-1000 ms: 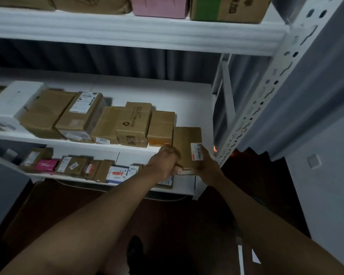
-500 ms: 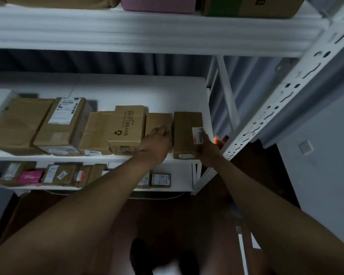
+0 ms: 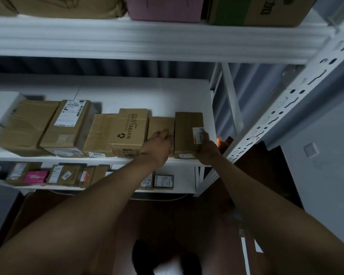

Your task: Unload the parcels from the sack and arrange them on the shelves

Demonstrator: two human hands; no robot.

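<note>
Two bare arms reach over a white middle shelf [image 3: 127, 92] of a metal rack, where a row of brown cardboard parcels stands along the front edge. The right hand [image 3: 206, 150] grips the front right corner of the end parcel [image 3: 187, 128] — the last box at the right of the row, bearing a white barcode label [image 3: 198, 135] on its top — with the thumb laid up across that label and the remaining fingers hidden beneath the box's near side. The left hand [image 3: 158, 146] rests on the smaller plain parcel [image 3: 160, 124] just beside it, fingers curled over the box's top near the seam between the two; whether they clutch the box or merely press on it cannot be told. The end parcel sits flat on the shelf, touching its neighbour.

Further left in the row: a box printed MAYBELLINE [image 3: 130, 132], a creased flat carton [image 3: 99, 133], a box with a large shipping label [image 3: 70, 124] and another brown carton [image 3: 26, 126]. On the top shelf [image 3: 147, 38], a pink box [image 3: 163, 6] sits between brown cartons. The lower shelf [image 3: 183, 175] holds small labelled packets, one of them bright pink [image 3: 36, 176]. A perforated white upright [image 3: 286, 104] frames the rack's right side — dark brown floor [image 3: 167, 215] lies below.
</note>
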